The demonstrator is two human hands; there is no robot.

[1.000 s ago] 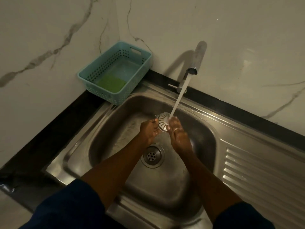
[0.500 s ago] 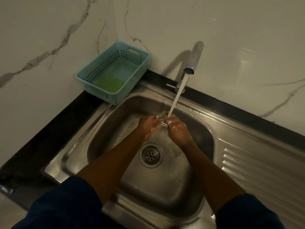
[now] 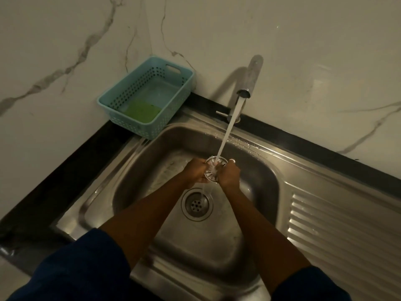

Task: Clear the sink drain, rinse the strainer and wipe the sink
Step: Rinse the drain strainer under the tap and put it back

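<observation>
The strainer, a round slotted metal disc, is held up over the middle of the sink, tilted with its face towards the camera, just above and behind the open drain. The left grip curls round its left edge and the right grip round its right edge, so both are closed on it. The water stream falls from the faucet onto the top of the strainer, and a thinner stream runs off its lower edge into the drain. Drops lie on the back rim of the sink. Dark blue sleeves cover both upper arms, and the forearms are bare. To the right of the basin lies the ribbed draining board. At the back left corner a teal perforated basket sits on the black table, against the marble wall, overlapping the sink's edge, with a flat green pad inside it.
</observation>
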